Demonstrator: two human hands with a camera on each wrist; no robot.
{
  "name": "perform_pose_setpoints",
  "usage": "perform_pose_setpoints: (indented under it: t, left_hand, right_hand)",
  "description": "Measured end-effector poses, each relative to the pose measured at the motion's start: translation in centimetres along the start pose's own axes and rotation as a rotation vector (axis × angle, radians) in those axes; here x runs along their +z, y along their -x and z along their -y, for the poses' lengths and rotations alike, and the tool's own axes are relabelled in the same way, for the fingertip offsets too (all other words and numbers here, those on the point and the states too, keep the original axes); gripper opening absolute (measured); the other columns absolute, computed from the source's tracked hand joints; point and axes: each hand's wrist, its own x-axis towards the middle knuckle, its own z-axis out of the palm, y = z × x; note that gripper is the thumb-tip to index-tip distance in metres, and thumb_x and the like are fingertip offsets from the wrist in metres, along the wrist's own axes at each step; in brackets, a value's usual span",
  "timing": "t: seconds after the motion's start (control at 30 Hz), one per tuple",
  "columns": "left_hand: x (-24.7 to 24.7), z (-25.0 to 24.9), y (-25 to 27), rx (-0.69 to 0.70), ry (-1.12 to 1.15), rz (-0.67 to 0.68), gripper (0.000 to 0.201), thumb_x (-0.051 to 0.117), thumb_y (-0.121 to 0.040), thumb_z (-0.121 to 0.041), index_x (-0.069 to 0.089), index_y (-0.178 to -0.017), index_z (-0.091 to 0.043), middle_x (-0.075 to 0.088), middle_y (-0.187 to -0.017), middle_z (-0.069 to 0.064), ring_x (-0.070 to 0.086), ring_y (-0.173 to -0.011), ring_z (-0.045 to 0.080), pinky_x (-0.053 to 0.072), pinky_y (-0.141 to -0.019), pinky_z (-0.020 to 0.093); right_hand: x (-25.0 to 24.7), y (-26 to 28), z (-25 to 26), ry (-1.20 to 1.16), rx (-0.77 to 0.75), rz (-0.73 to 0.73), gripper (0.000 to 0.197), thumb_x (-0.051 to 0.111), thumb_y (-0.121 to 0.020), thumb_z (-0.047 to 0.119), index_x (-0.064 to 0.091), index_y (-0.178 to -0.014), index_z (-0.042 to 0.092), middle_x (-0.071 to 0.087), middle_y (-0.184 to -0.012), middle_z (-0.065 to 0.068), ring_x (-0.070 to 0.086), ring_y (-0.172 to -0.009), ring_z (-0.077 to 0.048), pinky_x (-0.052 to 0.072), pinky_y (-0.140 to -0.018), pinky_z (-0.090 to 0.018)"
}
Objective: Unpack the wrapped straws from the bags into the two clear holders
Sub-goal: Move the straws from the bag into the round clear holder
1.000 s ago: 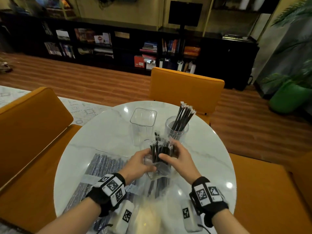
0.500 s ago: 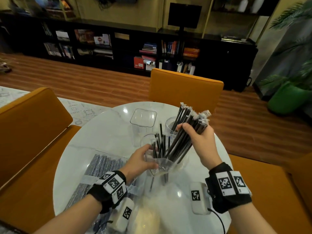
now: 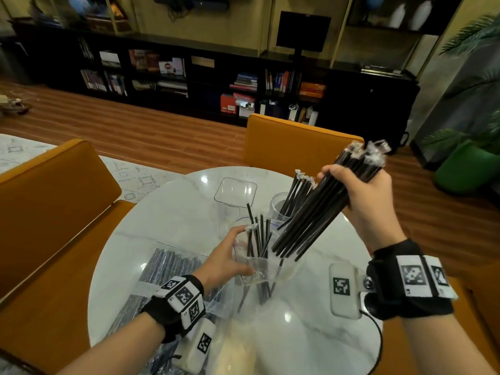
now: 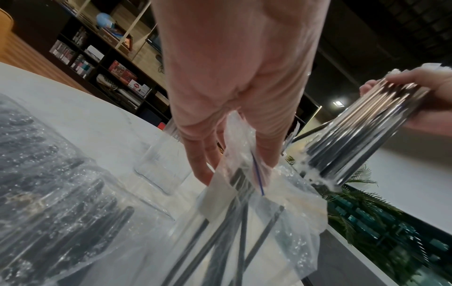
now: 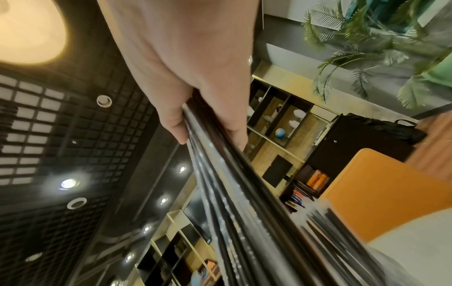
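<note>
The right hand [image 3: 364, 196] is raised above the far right side of the round marble table [image 3: 173, 228], its fingers and thumb curled tight around a thick bundle of black wrapped straws [image 3: 319, 209]. The bundle runs slantwise through the fist: the crimped wrapper ends stick out past the knuckles up and to the right, and the long lower part fans out down and to the left, its tips hanging over the open clear bag [image 3: 259, 269]. In the right wrist view the fingers [image 5: 176, 123] wrap over the top of the bundle, pressed together. The left hand [image 3: 227, 261] holds the mouth of the bag near the table's middle, thumb on one side of the plastic and the fingers [image 4: 200, 164] on the other, pinching the rim open; a few loose straws [image 3: 259, 234] stand up out of the bag just beside the thumb. Beyond the bag, a round clear holder [image 3: 278, 209] already has straws leaning in it, and a square clear holder [image 3: 235, 189] stands to its left. A full, sealed bag of straws [image 3: 165, 269] lies flat on the table under the left wrist.
</note>
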Motion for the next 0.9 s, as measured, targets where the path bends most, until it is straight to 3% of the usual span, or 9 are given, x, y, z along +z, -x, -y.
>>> perform_pose_setpoints:
  t: [0.1, 0.3, 0.4, 0.47, 0.53, 0.6, 0.73, 0.83, 0.9]
  left_hand:
    - [-0.2, 0.0, 0.1, 0.008, -0.004, -0.016, 0.089, 0.073, -0.074, 0.010, 0.035, -0.137, -0.039, 0.051, -0.116, -0.001, 0.061, -0.067, 0.023, 0.062, -0.071, 0.035]
    - [-0.5, 0.3, 0.2, 0.006, 0.008, -0.009, 0.088, 0.072, -0.074, 0.010, 0.037, -0.132, -0.046, 0.050, -0.122, 0.003, 0.060, -0.067, 0.023, 0.062, -0.074, 0.043]
    - [-0.5, 0.3, 0.4, 0.007, 0.002, -0.009, 0.088, 0.074, -0.074, 0.008, 0.035, -0.131, -0.047, 0.050, -0.119, -0.002, 0.059, -0.067, 0.023, 0.062, -0.072, 0.035]
    - [-0.5, 0.2, 0.6, 0.010, -0.009, -0.013, 0.087, 0.074, -0.075, 0.006, 0.035, -0.132, -0.047, 0.050, -0.117, -0.005, 0.061, -0.067, 0.020, 0.060, -0.066, 0.026]
    - [-0.5, 0.2, 0.8, 0.022, -0.002, -0.016, 0.085, 0.073, -0.076, 0.006, 0.035, -0.131, -0.047, 0.050, -0.118, -0.005, 0.061, -0.058, 0.009, 0.056, -0.061, 0.019]
    - [-0.5, 0.2, 1.0, 0.020, -0.008, -0.018, 0.084, 0.072, -0.077, 0.005, 0.034, -0.130, -0.047, 0.050, -0.118, -0.006, 0.061, -0.052, 0.002, 0.052, -0.058, 0.016]
    - [-0.5, 0.3, 1.3, 0.008, -0.023, -0.022, 0.085, 0.072, -0.077, 0.002, 0.032, -0.133, -0.047, 0.050, -0.118, -0.008, 0.059, -0.054, 0.003, 0.052, -0.058, 0.014]
    - [-0.5, 0.4, 1.3, -0.004, -0.018, -0.024, 0.086, 0.073, -0.077, 0.003, 0.032, -0.134, -0.047, 0.049, -0.118, -0.009, 0.061, -0.058, 0.005, 0.055, -0.061, 0.018]
    - [-0.7, 0.4, 1.3, -0.015, -0.016, -0.025, 0.086, 0.073, -0.076, 0.004, 0.034, -0.133, -0.047, 0.050, -0.119, -0.007, 0.064, -0.067, 0.015, 0.060, -0.067, 0.023]
  right_hand:
    - [-0.9, -1.2, 2.0, 0.021, -0.044, -0.026, 0.029, 0.064, -0.089, 0.015, 0.062, -0.112, -0.003, 0.070, -0.099, -0.015, 0.069, -0.101, -0.030, 0.053, -0.094, -0.050]
    - [-0.8, -5.6, 5.2, -0.018, -0.134, -0.109, 0.034, 0.067, -0.082, 0.013, 0.062, -0.108, -0.008, 0.071, -0.088, -0.011, 0.073, -0.089, -0.027, 0.058, -0.085, -0.043]
    - [0.8, -8.8, 4.5, -0.017, -0.167, -0.175, 0.034, 0.069, -0.074, 0.013, 0.062, -0.102, -0.005, 0.070, -0.082, -0.010, 0.073, -0.078, -0.024, 0.059, -0.073, -0.037]
    - [2.2, -9.9, 3.0, 0.078, -0.183, -0.211, 0.040, 0.071, -0.073, 0.019, 0.062, -0.107, 0.000, 0.072, -0.091, -0.010, 0.073, -0.081, -0.020, 0.060, -0.077, -0.034]
    - [3.4, -9.9, 0.5, 0.219, -0.188, -0.193, 0.027, 0.069, -0.083, 0.015, 0.059, -0.107, 0.009, 0.067, -0.093, 0.002, 0.065, -0.079, -0.004, 0.053, -0.073, -0.015]
    - [4.5, -9.2, -2.3, 0.350, -0.202, -0.155, 0.018, 0.064, -0.090, 0.012, 0.055, -0.105, 0.013, 0.061, -0.090, 0.005, 0.058, -0.076, -0.001, 0.046, -0.063, -0.009]
    - [5.9, -8.4, -6.2, 0.416, -0.177, -0.071, 0.029, 0.060, -0.094, 0.012, 0.052, -0.120, 0.002, 0.058, -0.088, 0.006, 0.053, -0.072, 0.005, 0.040, -0.059, 0.000]
    - [6.3, -8.9, -6.7, 0.391, -0.137, -0.105, 0.024, 0.060, -0.094, 0.015, 0.053, -0.114, 0.004, 0.063, -0.095, -0.001, 0.059, -0.077, -0.009, 0.038, -0.057, 0.005]
    - [6.1, -9.5, -6.6, 0.346, -0.111, -0.164, 0.021, 0.061, -0.093, 0.018, 0.054, -0.110, 0.008, 0.067, -0.102, -0.006, 0.059, -0.085, -0.015, 0.043, -0.063, 0.000]
